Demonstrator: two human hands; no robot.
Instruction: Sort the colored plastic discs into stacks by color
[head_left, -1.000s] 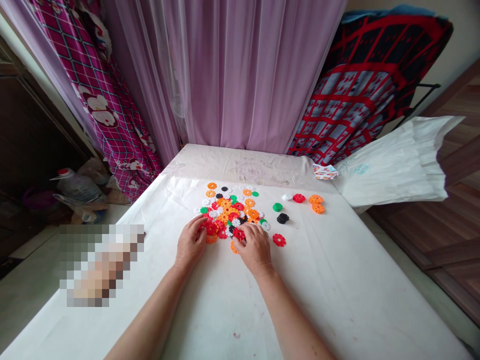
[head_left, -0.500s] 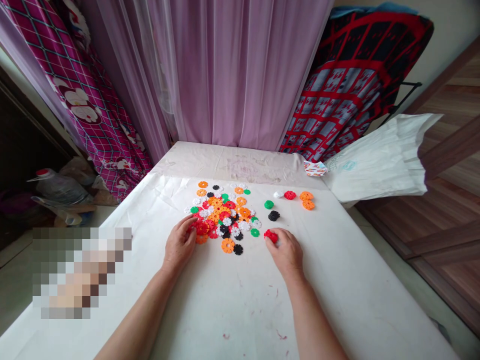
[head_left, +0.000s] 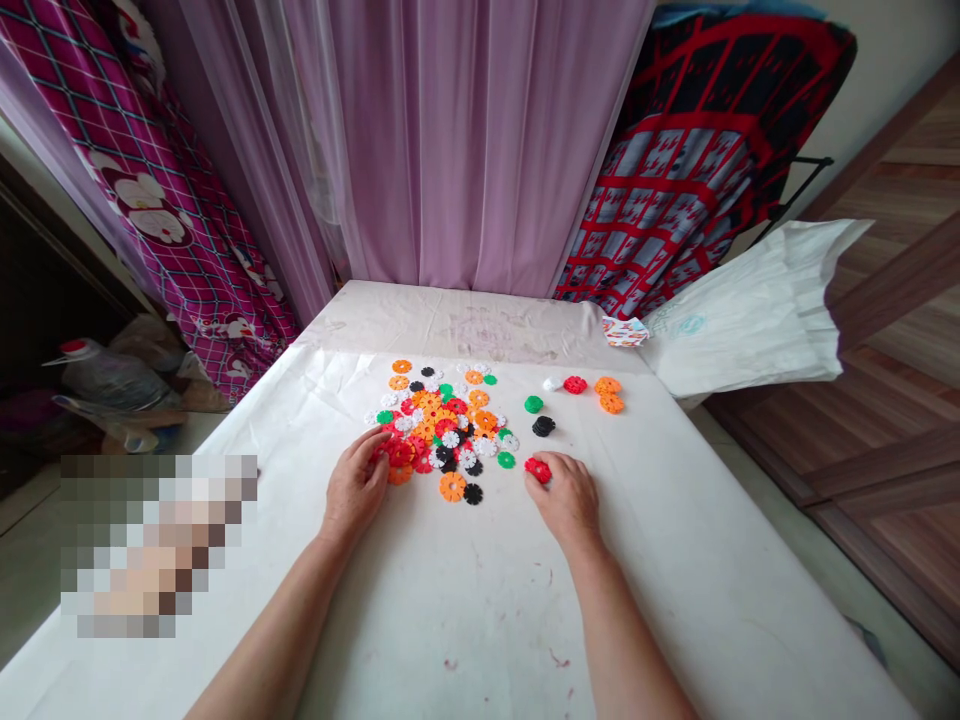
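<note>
A mixed pile of flower-shaped plastic snowflake discs (head_left: 431, 415) in orange, red, white, black and green lies mid-table. My left hand (head_left: 356, 487) rests at the pile's left edge, thumb and fingers closed around red snowflake discs (head_left: 395, 452). Right of the pile, my right hand (head_left: 568, 497) grips a small stack of red snowflake discs (head_left: 538, 469) low over the table; its lower edge is partly hidden by my fingers. Beyond that hand stand a black stack (head_left: 544, 426) and a green stack (head_left: 533, 404). Farther back are white discs (head_left: 552, 384), red discs (head_left: 575, 385) and orange discs (head_left: 610, 402).
A white cloth covers the table (head_left: 480, 600). At its back right lie a white bag (head_left: 750, 320) and a small patterned packet (head_left: 625, 332). Purple curtains (head_left: 480, 150) hang behind. A bottle (head_left: 105, 375) stands off the table's left side, near a blurred patch.
The red stack in my right hand has tipped so that its top face shows more. My left hand has stayed by the pile. The whole view has shifted slightly.
</note>
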